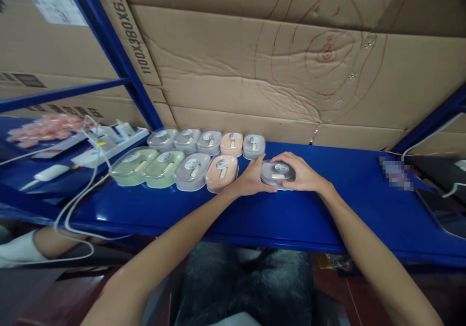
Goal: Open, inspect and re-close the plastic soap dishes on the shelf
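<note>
A grey oval lidded box (pixel 278 172) rests on the blue shelf (pixel 357 204), held from both sides. My left hand (pixel 251 178) grips its left edge and my right hand (pixel 304 173) wraps its right side and top. To the left stand two rows of similar boxes with clear lids. The front row has a peach box (pixel 222 172), a grey box (pixel 192 171) and two green boxes (pixel 147 166). In the back row stand several grey boxes (pixel 187 140) and another peach box (pixel 231 143).
Cardboard sheets (pixel 276 68) wall the back of the shelf. A white power strip (pixel 109 144) with plugs and trailing white cables lies at the left, near a bag of pink items (pixel 47 128). A dark device (pixel 442 212) sits at the right edge. Another person's arm (pixel 43 243) shows lower left.
</note>
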`<action>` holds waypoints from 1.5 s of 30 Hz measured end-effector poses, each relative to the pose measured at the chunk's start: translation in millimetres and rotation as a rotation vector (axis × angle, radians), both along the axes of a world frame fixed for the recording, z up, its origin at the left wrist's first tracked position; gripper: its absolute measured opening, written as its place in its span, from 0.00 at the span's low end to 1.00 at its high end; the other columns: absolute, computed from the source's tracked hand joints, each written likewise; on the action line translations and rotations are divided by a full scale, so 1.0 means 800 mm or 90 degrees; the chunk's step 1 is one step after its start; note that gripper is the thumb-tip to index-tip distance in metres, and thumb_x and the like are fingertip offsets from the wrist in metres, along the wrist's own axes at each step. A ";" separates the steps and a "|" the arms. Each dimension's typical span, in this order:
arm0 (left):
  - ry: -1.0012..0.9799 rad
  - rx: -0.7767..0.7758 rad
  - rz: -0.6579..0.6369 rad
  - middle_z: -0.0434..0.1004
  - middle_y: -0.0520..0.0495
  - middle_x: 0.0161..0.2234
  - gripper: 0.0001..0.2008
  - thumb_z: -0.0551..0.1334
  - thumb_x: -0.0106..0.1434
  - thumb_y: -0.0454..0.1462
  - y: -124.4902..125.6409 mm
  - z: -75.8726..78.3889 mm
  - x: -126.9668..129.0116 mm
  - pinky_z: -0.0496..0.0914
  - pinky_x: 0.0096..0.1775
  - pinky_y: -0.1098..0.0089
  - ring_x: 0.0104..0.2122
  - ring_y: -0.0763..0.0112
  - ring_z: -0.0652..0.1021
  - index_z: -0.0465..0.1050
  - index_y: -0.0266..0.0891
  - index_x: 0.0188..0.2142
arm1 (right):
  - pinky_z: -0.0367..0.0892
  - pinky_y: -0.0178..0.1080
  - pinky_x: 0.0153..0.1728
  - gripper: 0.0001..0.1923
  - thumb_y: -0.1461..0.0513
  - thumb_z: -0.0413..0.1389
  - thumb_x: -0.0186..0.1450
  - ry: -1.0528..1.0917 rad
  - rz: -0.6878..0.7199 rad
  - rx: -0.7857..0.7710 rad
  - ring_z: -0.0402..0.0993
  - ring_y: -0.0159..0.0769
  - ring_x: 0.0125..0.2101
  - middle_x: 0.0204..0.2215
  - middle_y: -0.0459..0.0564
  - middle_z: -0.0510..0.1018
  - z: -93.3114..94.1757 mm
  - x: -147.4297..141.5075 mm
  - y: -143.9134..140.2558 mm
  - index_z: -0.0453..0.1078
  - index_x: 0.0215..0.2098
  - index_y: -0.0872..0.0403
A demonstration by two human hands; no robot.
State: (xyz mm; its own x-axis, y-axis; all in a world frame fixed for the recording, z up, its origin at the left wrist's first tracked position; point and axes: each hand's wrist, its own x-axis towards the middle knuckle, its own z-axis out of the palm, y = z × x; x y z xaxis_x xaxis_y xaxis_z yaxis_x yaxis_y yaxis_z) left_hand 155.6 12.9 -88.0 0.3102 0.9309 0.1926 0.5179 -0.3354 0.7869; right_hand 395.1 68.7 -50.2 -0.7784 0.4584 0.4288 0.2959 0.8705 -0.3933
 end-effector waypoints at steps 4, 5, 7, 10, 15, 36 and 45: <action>0.012 0.000 0.007 0.59 0.27 0.74 0.69 0.81 0.48 0.54 0.000 0.000 0.000 0.54 0.73 0.33 0.76 0.29 0.55 0.46 0.38 0.79 | 0.70 0.54 0.55 0.27 0.56 0.67 0.60 -0.008 0.005 -0.019 0.76 0.54 0.53 0.53 0.53 0.80 0.004 0.000 -0.002 0.71 0.57 0.47; 0.012 -0.001 0.008 0.58 0.27 0.75 0.69 0.81 0.48 0.54 0.000 0.000 0.001 0.54 0.73 0.33 0.76 0.29 0.55 0.47 0.39 0.78 | 0.70 0.54 0.55 0.27 0.56 0.67 0.60 -0.010 0.005 -0.024 0.76 0.54 0.53 0.53 0.53 0.80 0.005 0.000 -0.002 0.71 0.57 0.46; 0.007 -0.002 0.006 0.56 0.28 0.76 0.68 0.81 0.47 0.55 -0.001 0.001 0.001 0.54 0.72 0.32 0.76 0.28 0.55 0.48 0.40 0.78 | 0.70 0.54 0.55 0.27 0.57 0.67 0.59 -0.015 0.005 -0.034 0.75 0.54 0.53 0.53 0.53 0.79 0.005 0.001 -0.002 0.71 0.57 0.46; 0.011 -0.006 0.003 0.55 0.28 0.76 0.67 0.81 0.47 0.55 -0.001 0.003 0.001 0.55 0.72 0.33 0.76 0.28 0.54 0.49 0.40 0.78 | 0.71 0.54 0.55 0.28 0.57 0.67 0.59 -0.017 0.007 -0.045 0.76 0.53 0.53 0.53 0.53 0.79 0.005 0.000 -0.001 0.71 0.57 0.46; 0.040 -0.016 0.014 0.53 0.27 0.77 0.66 0.80 0.49 0.55 -0.004 0.006 0.002 0.55 0.73 0.36 0.76 0.29 0.56 0.49 0.36 0.77 | 0.72 0.55 0.56 0.29 0.57 0.68 0.59 -0.017 0.012 -0.058 0.76 0.53 0.54 0.54 0.53 0.79 0.005 0.001 0.000 0.71 0.58 0.46; 0.058 -0.012 0.003 0.52 0.25 0.77 0.62 0.78 0.53 0.53 -0.008 0.005 0.006 0.54 0.73 0.37 0.76 0.33 0.56 0.49 0.35 0.77 | 0.67 0.60 0.65 0.34 0.43 0.68 0.67 -0.036 0.012 -0.084 0.71 0.55 0.64 0.63 0.55 0.76 -0.008 0.016 -0.004 0.69 0.66 0.43; 0.056 0.018 -0.013 0.55 0.25 0.76 0.61 0.78 0.53 0.54 -0.002 0.001 0.004 0.54 0.73 0.37 0.75 0.32 0.57 0.52 0.36 0.76 | 0.66 0.62 0.66 0.36 0.43 0.68 0.68 -0.008 -0.055 -0.007 0.71 0.57 0.66 0.66 0.56 0.74 -0.027 0.011 -0.013 0.68 0.69 0.40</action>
State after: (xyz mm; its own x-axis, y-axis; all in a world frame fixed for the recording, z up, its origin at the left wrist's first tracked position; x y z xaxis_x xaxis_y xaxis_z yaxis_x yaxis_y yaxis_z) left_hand 158.7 11.4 -87.0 0.3463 0.9187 0.1901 0.5778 -0.3685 0.7282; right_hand 403.9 58.3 -71.6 -0.7413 0.5285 0.4136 0.3743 0.8371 -0.3989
